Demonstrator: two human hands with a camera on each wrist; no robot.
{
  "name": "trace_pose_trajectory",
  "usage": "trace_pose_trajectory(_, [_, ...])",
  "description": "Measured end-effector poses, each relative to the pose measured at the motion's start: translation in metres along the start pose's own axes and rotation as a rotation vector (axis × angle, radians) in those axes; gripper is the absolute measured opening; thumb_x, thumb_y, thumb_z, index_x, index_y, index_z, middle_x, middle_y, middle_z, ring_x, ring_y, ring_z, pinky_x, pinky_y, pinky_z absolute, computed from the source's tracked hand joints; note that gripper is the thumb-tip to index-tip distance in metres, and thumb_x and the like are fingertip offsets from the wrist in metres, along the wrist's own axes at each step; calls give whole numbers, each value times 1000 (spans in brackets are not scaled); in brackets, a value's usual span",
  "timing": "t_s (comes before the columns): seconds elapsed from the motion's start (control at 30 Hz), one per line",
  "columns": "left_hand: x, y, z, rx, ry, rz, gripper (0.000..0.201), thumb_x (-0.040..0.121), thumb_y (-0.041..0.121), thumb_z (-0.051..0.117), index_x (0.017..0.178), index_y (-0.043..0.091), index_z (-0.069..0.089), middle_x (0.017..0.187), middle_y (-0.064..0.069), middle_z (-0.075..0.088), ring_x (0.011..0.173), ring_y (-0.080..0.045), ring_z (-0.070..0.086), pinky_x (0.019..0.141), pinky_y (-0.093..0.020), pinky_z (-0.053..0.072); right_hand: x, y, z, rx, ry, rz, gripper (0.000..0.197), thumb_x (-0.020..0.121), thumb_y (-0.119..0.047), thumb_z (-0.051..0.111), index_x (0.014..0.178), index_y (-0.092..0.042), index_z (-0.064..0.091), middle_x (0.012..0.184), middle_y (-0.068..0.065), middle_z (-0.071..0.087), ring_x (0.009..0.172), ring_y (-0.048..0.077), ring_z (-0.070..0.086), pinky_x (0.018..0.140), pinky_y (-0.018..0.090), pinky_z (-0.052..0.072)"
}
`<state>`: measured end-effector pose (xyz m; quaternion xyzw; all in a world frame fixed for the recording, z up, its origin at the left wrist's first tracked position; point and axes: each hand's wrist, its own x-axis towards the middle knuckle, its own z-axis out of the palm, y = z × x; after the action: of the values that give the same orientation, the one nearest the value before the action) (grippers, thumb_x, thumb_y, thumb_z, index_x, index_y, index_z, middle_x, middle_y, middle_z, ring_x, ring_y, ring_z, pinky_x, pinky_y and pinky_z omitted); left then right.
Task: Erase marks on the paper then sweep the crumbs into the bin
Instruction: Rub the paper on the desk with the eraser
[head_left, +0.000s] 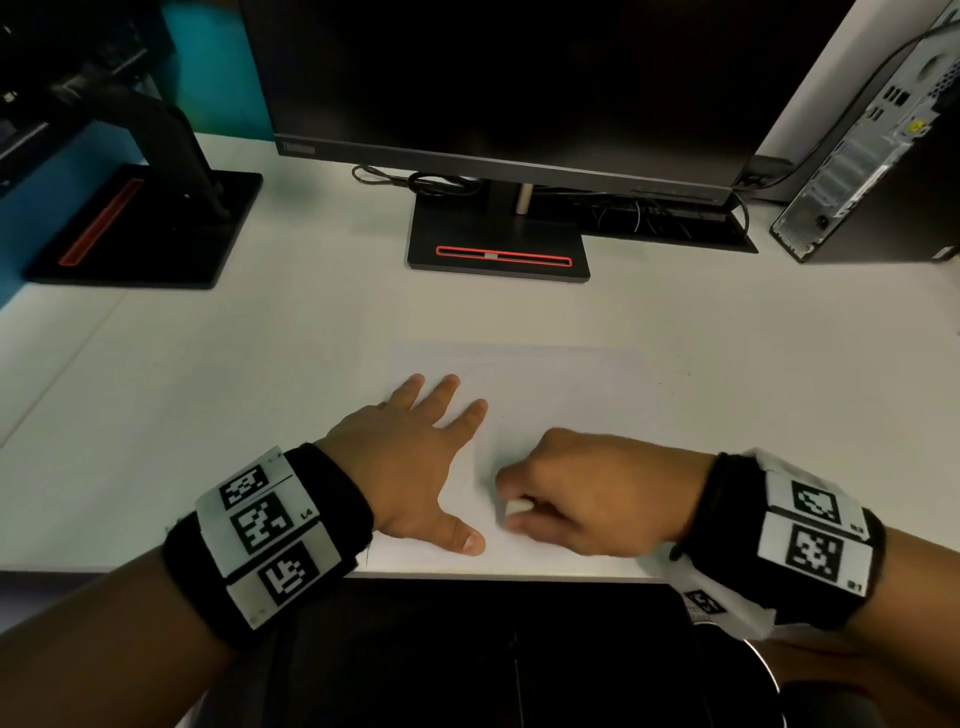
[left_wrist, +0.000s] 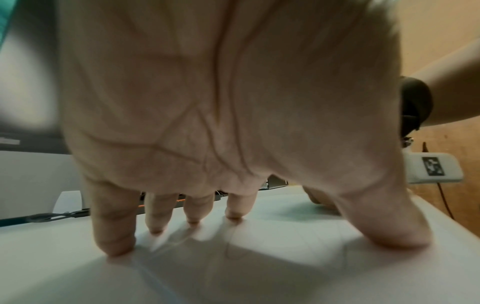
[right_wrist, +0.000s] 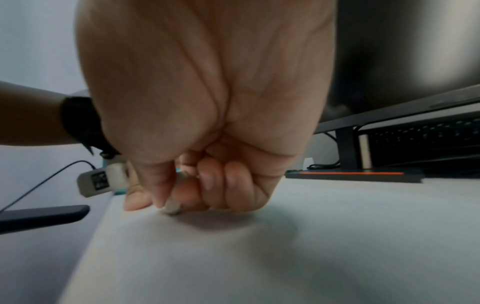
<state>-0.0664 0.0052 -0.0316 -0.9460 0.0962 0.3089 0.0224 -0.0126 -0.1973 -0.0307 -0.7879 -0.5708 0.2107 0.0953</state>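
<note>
A white sheet of paper lies on the white desk near its front edge. My left hand lies flat on the sheet's left part, fingers spread and straight, fingertips pressing the paper. My right hand is curled into a fist at the sheet's near edge and pinches a small white eraser between thumb and fingers. The eraser touches the paper. Faint pencil marks show under the left hand. A few dark specks lie at the right. No bin is in view.
A black monitor on a stand with a red strip rises behind the paper. A second monitor stand is at the far left and a computer tower at the far right. Cables lie under the monitor. The desk's front edge runs below my hands.
</note>
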Motion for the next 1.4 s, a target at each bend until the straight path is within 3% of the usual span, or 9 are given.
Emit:
trace_pose_trajectory(0.13, [0, 1, -1, 0, -2, -2, 126, 72, 86, 57, 155, 37, -25, 161, 4, -35, 152, -25, -24, 120, -45, 21, -1, 9, -13, 29, 34, 72, 23, 100, -29, 56, 83, -14, 60, 53, -14, 42, 57, 1, 50, 55, 12, 31])
trace_pose_trajectory(0.23, [1, 1, -1, 6, 0, -4, 126, 71, 87, 56, 155, 37, -25, 161, 3, -35, 152, -25, -23, 121, -46, 20, 6, 6, -7, -40, 52, 94, 25, 100, -31, 52, 79, -17, 51, 56, -11, 43, 51, 3, 44, 56, 20, 28])
trace_pose_trajectory(0.47, [2, 0, 0, 25, -3, -4, 129, 68, 91, 54, 154, 37, -26, 161, 3, -35, 152, -27, -23, 122, -45, 17, 13, 1, -14, -13, 18, 81, 26, 101, -29, 54, 77, -25, 46, 54, -15, 40, 57, -6, 50, 54, 12, 32])
trace_pose_trajectory(0.6, [2, -1, 2, 17, 3, 0, 129, 68, 91, 54, 154, 37, -25, 161, 3, -35, 152, -27, -24, 122, -45, 16, 19, 3, -7, -91, 46, 122, 23, 102, -34, 49, 82, -23, 45, 58, -13, 40, 51, 0, 38, 60, 24, 32])
trace_pose_trajectory(0.7, [3, -1, 4, 16, 19, 12, 132, 66, 91, 56, 155, 37, -25, 162, 2, -34, 152, -28, -23, 122, -45, 17, 18, -16, 2, -2, -16, -5, 19, 101, -33, 53, 92, -18, 60, 61, -13, 44, 52, -1, 40, 58, 20, 32])
trace_pose_trajectory(0.8, [2, -2, 4, 27, 16, 10, 134, 64, 92, 56, 154, 37, -26, 161, 2, -35, 152, -29, -23, 122, -46, 17, 24, -5, -9, -11, 8, 43, 19, 100, -30, 54, 86, -17, 59, 56, -12, 43, 54, -2, 47, 54, 14, 30])
trace_pose_trajectory(0.93, [2, -1, 3, 33, 21, 1, 132, 66, 93, 55, 154, 37, -26, 161, 2, -35, 152, -28, -23, 122, -46, 18, 29, 3, -9, -76, 69, 104, 20, 100, -31, 50, 89, -17, 57, 59, -10, 45, 53, 3, 41, 60, 25, 36])
trace_pose_trajectory(1.07, [1, 0, 3, 36, 36, 1, 133, 65, 93, 55, 154, 37, -26, 162, 2, -33, 152, -29, -21, 121, -46, 18, 24, -15, -1, 21, -14, -5, 22, 100, -31, 55, 93, -13, 65, 55, -15, 40, 50, 0, 43, 53, 13, 31])
trace_pose_trajectory(1.4, [-5, -5, -1, -47, 11, -1, 129, 70, 86, 61, 156, 36, -20, 163, 1, -31, 153, -25, -20, 121, -48, 25, 25, 27, -13, 8, 72, 194, 34, 102, -35, 52, 75, -13, 52, 59, -5, 49, 55, 13, 46, 56, 20, 33])
